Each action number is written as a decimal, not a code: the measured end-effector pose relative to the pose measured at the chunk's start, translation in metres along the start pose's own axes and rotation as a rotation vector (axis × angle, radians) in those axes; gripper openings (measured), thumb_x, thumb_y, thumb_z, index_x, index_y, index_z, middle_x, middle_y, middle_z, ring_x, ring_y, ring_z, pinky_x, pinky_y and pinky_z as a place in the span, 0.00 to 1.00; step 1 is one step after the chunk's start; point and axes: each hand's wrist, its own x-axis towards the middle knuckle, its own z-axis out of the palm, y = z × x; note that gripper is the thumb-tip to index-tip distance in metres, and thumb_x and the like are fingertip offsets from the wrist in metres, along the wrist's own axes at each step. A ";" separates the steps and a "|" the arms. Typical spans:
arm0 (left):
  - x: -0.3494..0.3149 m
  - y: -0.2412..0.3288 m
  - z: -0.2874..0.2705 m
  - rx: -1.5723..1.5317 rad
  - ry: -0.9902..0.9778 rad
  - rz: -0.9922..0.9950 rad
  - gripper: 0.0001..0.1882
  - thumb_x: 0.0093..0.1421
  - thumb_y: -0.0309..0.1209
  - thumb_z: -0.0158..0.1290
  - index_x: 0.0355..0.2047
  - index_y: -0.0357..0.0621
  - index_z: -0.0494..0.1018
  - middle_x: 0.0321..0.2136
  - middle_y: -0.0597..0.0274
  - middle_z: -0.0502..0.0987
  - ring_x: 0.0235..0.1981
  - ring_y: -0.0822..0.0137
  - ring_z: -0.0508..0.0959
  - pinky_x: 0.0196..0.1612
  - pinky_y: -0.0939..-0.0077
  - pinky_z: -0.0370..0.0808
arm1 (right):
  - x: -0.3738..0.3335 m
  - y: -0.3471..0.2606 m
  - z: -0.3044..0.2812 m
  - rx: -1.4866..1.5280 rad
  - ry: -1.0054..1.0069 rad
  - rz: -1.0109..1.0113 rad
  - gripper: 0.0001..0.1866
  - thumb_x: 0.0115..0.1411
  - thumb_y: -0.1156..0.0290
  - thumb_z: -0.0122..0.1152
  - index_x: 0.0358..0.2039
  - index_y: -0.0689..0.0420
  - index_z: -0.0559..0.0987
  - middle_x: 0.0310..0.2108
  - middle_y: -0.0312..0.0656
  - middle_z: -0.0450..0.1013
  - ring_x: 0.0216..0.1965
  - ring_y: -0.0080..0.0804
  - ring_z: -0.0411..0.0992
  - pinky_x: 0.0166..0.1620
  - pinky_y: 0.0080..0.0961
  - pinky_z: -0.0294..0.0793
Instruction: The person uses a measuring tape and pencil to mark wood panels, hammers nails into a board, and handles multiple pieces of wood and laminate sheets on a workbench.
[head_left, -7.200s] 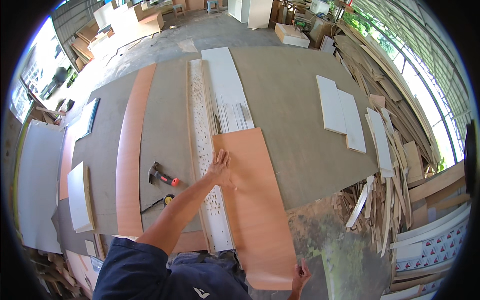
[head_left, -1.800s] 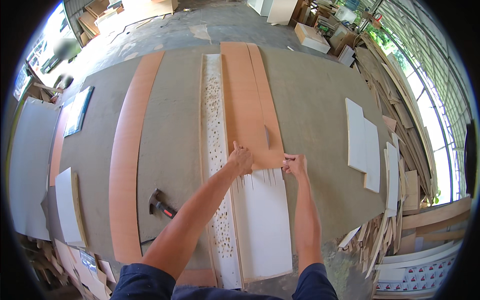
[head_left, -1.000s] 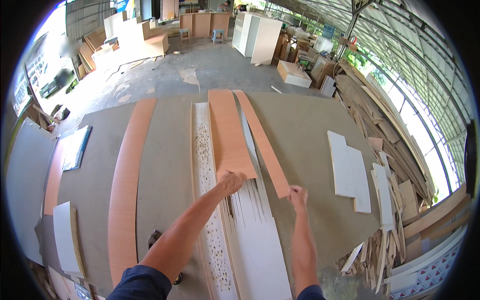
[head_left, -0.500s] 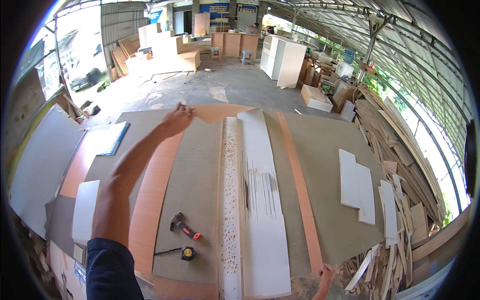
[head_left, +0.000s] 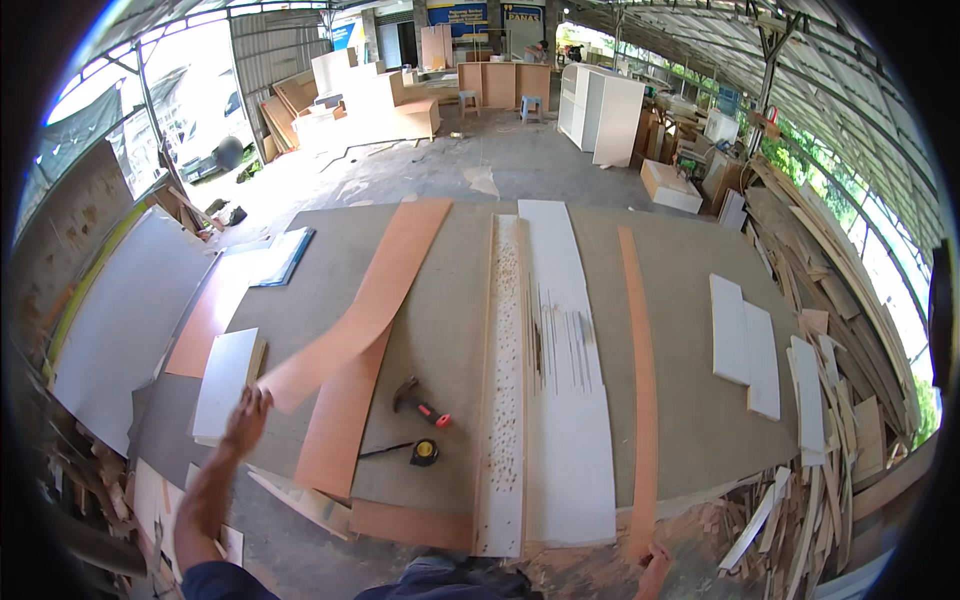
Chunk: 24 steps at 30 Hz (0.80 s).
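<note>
My left hand (head_left: 246,418) grips the near end of a thin orange-brown veneer strip (head_left: 345,335). This strip bends up off the worktable (head_left: 450,330) and runs to its far edge. Beneath it lies another wide veneer strip (head_left: 335,425), flat. At the near right, my right hand (head_left: 655,568) is closed at the near end of a long narrow veneer strip (head_left: 637,400); its fingers are partly hidden. A claw hammer (head_left: 421,402) and a tape measure (head_left: 424,453), its blade partly out, rest between the hands.
A long speckled board (head_left: 505,400) and a white panel (head_left: 565,440) with thin strips on it cross the table's middle. White boards (head_left: 745,345) sit at right, a white block (head_left: 228,385) at left. Scrap wood (head_left: 830,500) piles beside the right edge.
My left hand has come from the far edge toward the near left, swinging the wide strip's end with it. My right hand stays at the narrow strip's near end. The view has shifted left.
</note>
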 end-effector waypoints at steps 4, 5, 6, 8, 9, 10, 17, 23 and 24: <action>-0.074 0.068 0.030 -0.162 -0.160 -0.003 0.24 0.54 0.20 0.43 0.54 0.30 0.63 0.49 0.28 0.66 0.55 0.31 0.66 0.63 0.44 0.60 | -0.013 0.010 -0.007 0.045 -0.135 -0.064 0.07 0.55 0.70 0.56 0.28 0.61 0.77 0.17 0.38 0.66 0.17 0.28 0.64 0.22 0.28 0.64; -0.066 0.092 0.013 -0.363 -0.156 -0.071 0.24 0.55 0.20 0.43 0.54 0.30 0.63 0.50 0.28 0.66 0.55 0.32 0.66 0.63 0.46 0.59 | -0.012 0.010 -0.013 0.028 -0.165 -0.096 0.07 0.55 0.70 0.56 0.27 0.60 0.76 0.18 0.37 0.66 0.17 0.28 0.65 0.23 0.28 0.65; -0.075 0.099 0.023 -0.361 -0.152 -0.102 0.23 0.55 0.20 0.43 0.53 0.29 0.63 0.52 0.31 0.66 0.56 0.34 0.65 0.64 0.48 0.59 | -0.013 0.015 -0.012 0.015 -0.213 -0.118 0.08 0.55 0.69 0.56 0.26 0.60 0.76 0.18 0.37 0.66 0.18 0.29 0.65 0.23 0.28 0.66; -0.073 0.114 0.035 -0.420 -0.196 -0.108 0.23 0.55 0.19 0.43 0.53 0.28 0.63 0.54 0.33 0.66 0.58 0.36 0.65 0.65 0.50 0.58 | -0.014 0.019 -0.018 0.044 -0.216 -0.098 0.08 0.54 0.69 0.55 0.24 0.60 0.76 0.18 0.37 0.66 0.19 0.29 0.66 0.24 0.27 0.66; -0.076 0.118 0.044 -0.436 -0.158 -0.098 0.23 0.55 0.19 0.43 0.52 0.28 0.64 0.54 0.34 0.66 0.58 0.37 0.64 0.65 0.50 0.58 | -0.008 0.025 -0.022 0.058 -0.221 -0.118 0.08 0.54 0.70 0.56 0.27 0.62 0.78 0.20 0.37 0.68 0.20 0.30 0.68 0.24 0.28 0.67; -0.082 0.126 0.061 -0.464 -0.122 -0.081 0.22 0.55 0.19 0.43 0.52 0.29 0.64 0.53 0.35 0.67 0.58 0.37 0.64 0.65 0.51 0.57 | -0.001 0.032 -0.028 0.065 -0.213 -0.141 0.08 0.55 0.71 0.57 0.29 0.63 0.79 0.21 0.38 0.71 0.21 0.30 0.69 0.23 0.29 0.69; -0.119 0.164 0.073 -0.592 -0.010 -0.316 0.24 0.51 0.14 0.46 0.51 0.31 0.67 0.54 0.43 0.68 0.59 0.45 0.65 0.66 0.48 0.55 | -0.057 0.027 -0.034 0.219 -0.197 -0.144 0.08 0.60 0.71 0.57 0.32 0.62 0.79 0.26 0.40 0.75 0.22 0.29 0.72 0.23 0.26 0.71; -0.047 0.309 -0.036 -1.357 0.189 -0.431 0.17 0.62 0.30 0.48 0.50 0.35 0.71 0.47 0.47 0.74 0.48 0.52 0.74 0.54 0.60 0.68 | -0.141 -0.007 -0.016 0.706 -0.395 -0.172 0.13 0.61 0.80 0.55 0.46 0.67 0.78 0.35 0.44 0.77 0.31 0.27 0.75 0.32 0.22 0.75; -0.035 0.337 -0.057 -1.539 0.085 -0.348 0.17 0.63 0.32 0.48 0.49 0.35 0.71 0.46 0.49 0.75 0.46 0.55 0.75 0.52 0.62 0.69 | -0.147 -0.002 -0.011 0.714 -0.377 -0.168 0.13 0.61 0.80 0.55 0.46 0.67 0.78 0.35 0.44 0.77 0.31 0.27 0.75 0.32 0.22 0.75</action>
